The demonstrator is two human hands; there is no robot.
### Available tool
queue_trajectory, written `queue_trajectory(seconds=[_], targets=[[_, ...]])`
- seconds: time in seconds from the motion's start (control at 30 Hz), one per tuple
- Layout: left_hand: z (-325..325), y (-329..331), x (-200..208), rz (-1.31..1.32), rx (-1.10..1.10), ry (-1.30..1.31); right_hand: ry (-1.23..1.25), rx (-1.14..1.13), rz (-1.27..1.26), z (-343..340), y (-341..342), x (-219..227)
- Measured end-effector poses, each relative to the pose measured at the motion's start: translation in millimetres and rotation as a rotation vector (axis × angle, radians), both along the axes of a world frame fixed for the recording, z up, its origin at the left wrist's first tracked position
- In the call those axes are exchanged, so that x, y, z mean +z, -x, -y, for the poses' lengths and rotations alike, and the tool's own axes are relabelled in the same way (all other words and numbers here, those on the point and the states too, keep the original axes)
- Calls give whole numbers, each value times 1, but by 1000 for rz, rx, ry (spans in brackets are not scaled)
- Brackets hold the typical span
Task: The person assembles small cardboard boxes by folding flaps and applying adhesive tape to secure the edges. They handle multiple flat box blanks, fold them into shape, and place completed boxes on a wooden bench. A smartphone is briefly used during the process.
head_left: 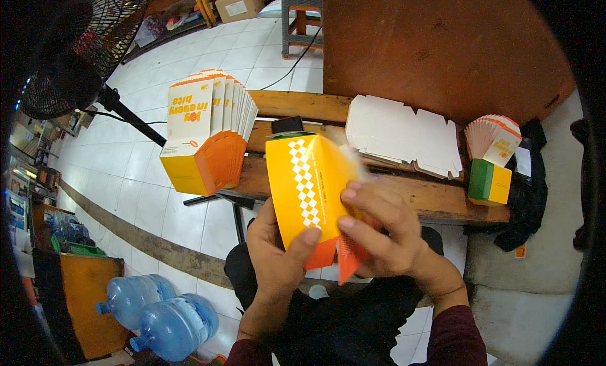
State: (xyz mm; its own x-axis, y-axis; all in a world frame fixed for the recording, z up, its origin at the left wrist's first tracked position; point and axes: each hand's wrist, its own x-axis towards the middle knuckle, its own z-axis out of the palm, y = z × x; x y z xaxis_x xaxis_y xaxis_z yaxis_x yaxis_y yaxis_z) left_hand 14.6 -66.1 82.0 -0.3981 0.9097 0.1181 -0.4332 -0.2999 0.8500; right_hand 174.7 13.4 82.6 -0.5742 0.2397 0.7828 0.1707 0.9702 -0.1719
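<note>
A yellow and orange printed carton [291,195] with a white checkered strip is held up above my lap. My left hand [278,249] grips its left side and lower edge, thumb across the front. At its right side, the curled fingers of my right hand [385,230] press on an orange flap, slightly smeared by motion. The carton's upper right part is blurred. Behind it on the wooden bench [404,192] lies a stack of flat white carton blanks [404,135]. To the left stands a fanned stack of folded cartons [205,135] in yellow, orange and white.
A smaller carton stack [492,161] sits at the bench's right end beside black cloth [530,183]. A dark phone-like object [287,125] lies behind the carton. A black fan [82,50] stands at left, above two blue water jugs [177,325]. A brown panel [442,50] rises behind.
</note>
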Motion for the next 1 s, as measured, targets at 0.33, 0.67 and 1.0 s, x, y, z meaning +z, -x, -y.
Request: queue_trajectory(seconds=[0.33, 0.67, 1.0], targets=[[4, -1, -1, -882, 308, -310, 721, -13, -269, 17, -21, -11], [-27, 8, -33, -800, 354, -235, 1035, 44, -226, -12, -15, -11], [-49, -1, -63, -791, 235, -97, 1205, -346, -165, -28, -20, -24]])
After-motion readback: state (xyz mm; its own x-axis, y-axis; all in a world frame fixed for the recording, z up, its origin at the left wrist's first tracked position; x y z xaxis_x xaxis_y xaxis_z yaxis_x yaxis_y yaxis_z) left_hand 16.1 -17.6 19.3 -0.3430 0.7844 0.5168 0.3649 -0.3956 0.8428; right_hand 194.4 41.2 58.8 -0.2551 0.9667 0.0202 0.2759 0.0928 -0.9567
